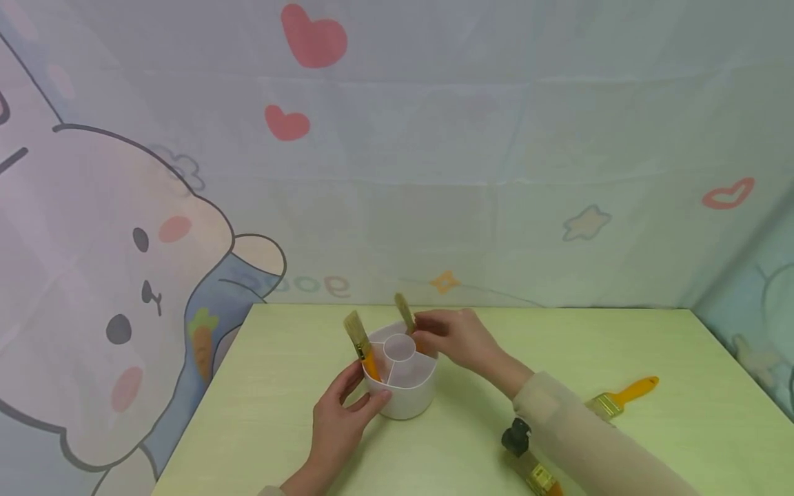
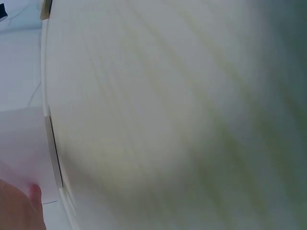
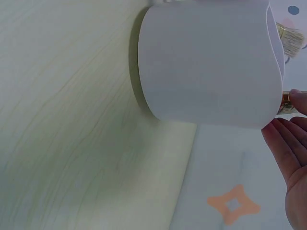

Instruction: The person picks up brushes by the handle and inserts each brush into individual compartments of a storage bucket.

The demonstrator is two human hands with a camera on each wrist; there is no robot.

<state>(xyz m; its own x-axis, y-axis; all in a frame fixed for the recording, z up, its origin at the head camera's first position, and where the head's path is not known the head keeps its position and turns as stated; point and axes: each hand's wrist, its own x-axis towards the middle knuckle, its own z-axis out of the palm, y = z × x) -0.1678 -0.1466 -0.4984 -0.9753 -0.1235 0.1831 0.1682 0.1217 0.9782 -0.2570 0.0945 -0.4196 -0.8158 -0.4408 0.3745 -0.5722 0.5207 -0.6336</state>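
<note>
Gripping pot (image 1: 406,401) w/ half-curled L hand (image 1: 341,417); pinching bristle-up brush (image 1: 406,314) betw. thumb & fingers of R hand (image 1: 457,336) at rear rim, nr 2nd brush (image 1: 363,348).

We've a white round caddy (image 1: 406,401) on the pale wood-grain desk (image 1: 279,386), w/ 2 orange-handled bristle brushes (image 1: 362,351) in it; 2 more brushes (image 1: 615,401) to R, 1 nearer us.

1. Head view, 6 o'clock: pinched brush (image 1: 405,313), handle tip hidden in white holder (image 1: 406,401);
2. 5 o'clock: lower brush (image 1: 540,477), handle cut off below;
3. Left wrist view, 8 o'clock: left hand (image 2: 19,208), cut off.
</note>
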